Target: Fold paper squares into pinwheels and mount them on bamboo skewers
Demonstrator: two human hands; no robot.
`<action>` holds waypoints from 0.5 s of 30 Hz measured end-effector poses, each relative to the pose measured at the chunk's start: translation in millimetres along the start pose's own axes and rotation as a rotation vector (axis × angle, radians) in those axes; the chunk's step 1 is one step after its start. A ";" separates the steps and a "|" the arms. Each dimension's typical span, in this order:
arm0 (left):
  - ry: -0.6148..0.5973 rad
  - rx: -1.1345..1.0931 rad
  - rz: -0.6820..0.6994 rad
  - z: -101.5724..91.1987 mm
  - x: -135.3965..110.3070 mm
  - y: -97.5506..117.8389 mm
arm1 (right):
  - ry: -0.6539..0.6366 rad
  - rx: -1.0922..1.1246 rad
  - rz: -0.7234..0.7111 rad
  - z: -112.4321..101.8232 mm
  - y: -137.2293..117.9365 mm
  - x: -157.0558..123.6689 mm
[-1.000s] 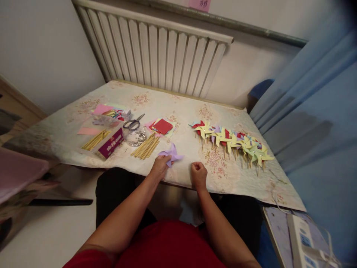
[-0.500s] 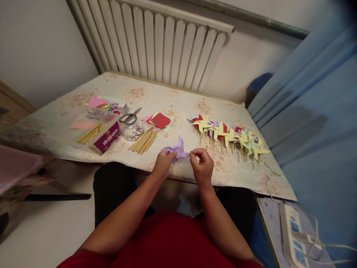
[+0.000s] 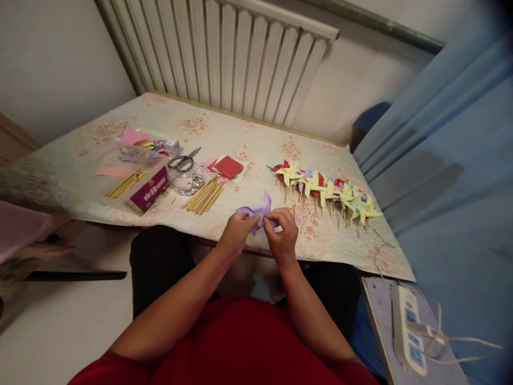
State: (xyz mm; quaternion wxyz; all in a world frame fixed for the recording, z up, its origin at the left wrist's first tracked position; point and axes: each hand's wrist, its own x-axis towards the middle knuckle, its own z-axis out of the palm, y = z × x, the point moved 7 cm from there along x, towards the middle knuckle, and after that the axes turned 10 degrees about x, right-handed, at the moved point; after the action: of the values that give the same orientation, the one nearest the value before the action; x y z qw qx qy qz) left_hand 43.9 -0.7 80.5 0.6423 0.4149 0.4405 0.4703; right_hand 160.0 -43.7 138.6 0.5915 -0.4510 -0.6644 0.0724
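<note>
My left hand point(image 3: 235, 235) pinches a purple paper pinwheel point(image 3: 265, 203) between thumb and fingers, just over the near edge of the table. Against the pinwheel's middle press the closed thumb and fingertips of my right hand point(image 3: 284, 238); anything small between them is too hidden to make out. Beyond the left hand lie a bundle of thin wooden sticks point(image 3: 203, 197) and a stack of coloured paper squares point(image 3: 229, 167), a red one on top. To the right, several finished pinwheels point(image 3: 312, 183) on sticks rest in a row, mostly yellow, red and purple.
On the left stand a round clear tub of small metal pins point(image 3: 190, 182), scissors point(image 3: 182, 162) across its rim, and a plastic box with a purple label point(image 3: 150, 190) beside more sticks and paper. A power strip point(image 3: 407, 326) with cables sits on a side stand, near a blue curtain point(image 3: 449, 176).
My right hand has moved left from beside the pinwheel's right blade to its middle. The left hand keeps hold of the pinwheel. The whole view has shifted slightly.
</note>
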 end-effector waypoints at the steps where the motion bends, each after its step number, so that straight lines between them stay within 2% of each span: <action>1: -0.003 0.002 0.006 0.5 -0.7 0.8 | -0.003 0.001 -0.002 0.2 -0.5 -0.4; 15: -0.035 0.026 0.041 3.9 -5.3 5.8 | -0.017 0.055 0.061 1.2 2.5 -3.3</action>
State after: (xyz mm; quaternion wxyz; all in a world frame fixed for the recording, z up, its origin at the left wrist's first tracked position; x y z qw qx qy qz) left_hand 45.3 -5.0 88.0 0.6349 0.4402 0.4266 0.4703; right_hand 159.8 -44.0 134.3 0.5956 -0.4541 -0.6530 0.1125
